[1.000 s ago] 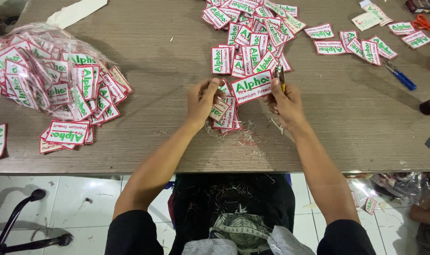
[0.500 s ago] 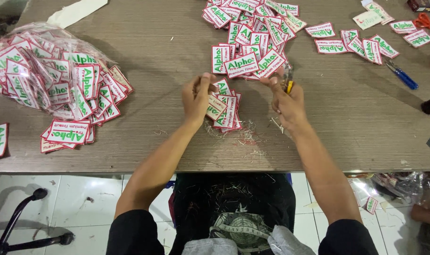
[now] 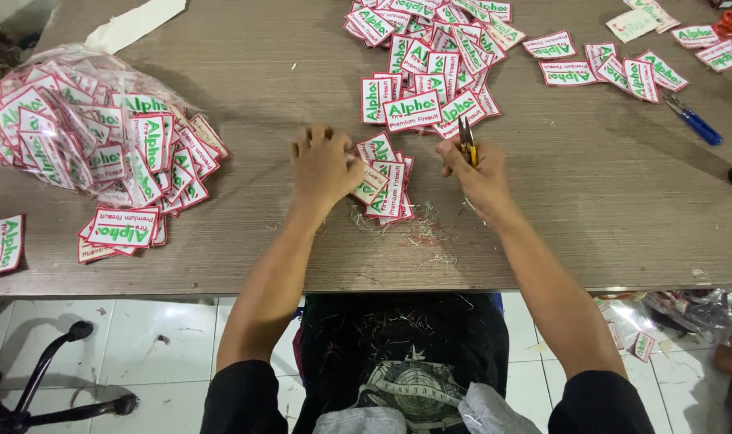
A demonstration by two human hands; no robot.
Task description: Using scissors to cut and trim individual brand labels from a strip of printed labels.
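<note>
From the head camera, looking down, a person sits at a brown wooden tabletop. Both bare arms reach out over it.

The left hand is curled, with its fingers bent down. It rests on a small stack of patches. The patches are white with green letters and red edges. The stack lies on the tabletop between the two hands, and the left fingertips touch its left side.

The right hand is closed around a little pair of snips. The snips have yellow handles and dark blades, and the blades point up, away from the person. The right hand is just beside the stack, on its right.

Bits of cut thread lie on the tabletop just below the stack, near the table edge.

Above the hands is a big loose pile of patches of the same kind. A few more patches lie spread out to the right.

On the far left is a clear plastic bag full of patches. Some have slid out by its lower edge.

A blue-handled tool lies on the right side, well apart from the hands. A strip of white backing lies at the top left.

Below the tabletop there is a white tiled floor.
</note>
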